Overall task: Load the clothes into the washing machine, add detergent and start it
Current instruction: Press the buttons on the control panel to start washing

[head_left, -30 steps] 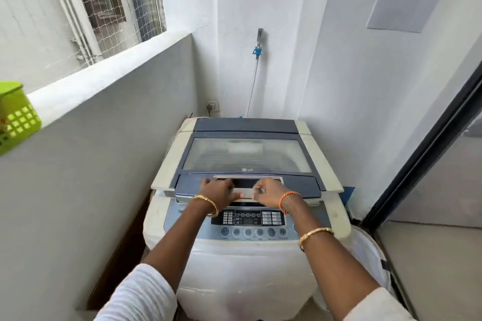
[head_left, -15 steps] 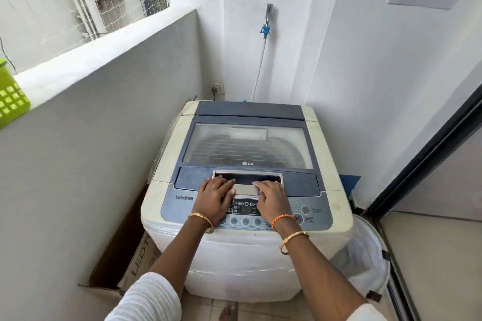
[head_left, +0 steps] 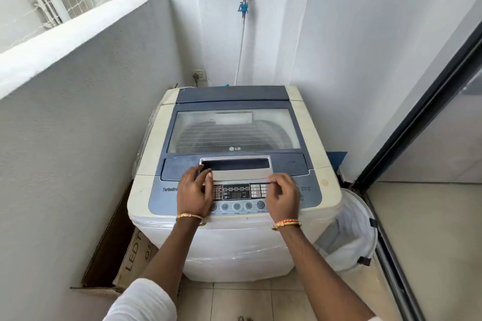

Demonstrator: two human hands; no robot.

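A white and blue top-loading washing machine (head_left: 234, 245) stands in the corner with its glass lid (head_left: 234, 130) lying flat and shut. The drum shows dimly through the glass, and I cannot tell what is in it. My left hand (head_left: 194, 195) hovers over the left end of the control panel (head_left: 236, 191), its fingertips touching the silver lid handle (head_left: 242, 173). My right hand (head_left: 283, 197) is over the panel's right end, fingers loosely curled, holding nothing. No detergent is in view.
A white mesh laundry basket (head_left: 349, 237) stands on the floor right of the machine. A cardboard box (head_left: 130, 263) is wedged between machine and left wall. Behind are a tap with hose (head_left: 243, 8) and a wall socket (head_left: 199, 75). A dark door frame (head_left: 417, 112) runs along the right.
Both hands have left the middle of the lid handle and drawn back and apart over the control panel. The view has tilted down toward the machine.
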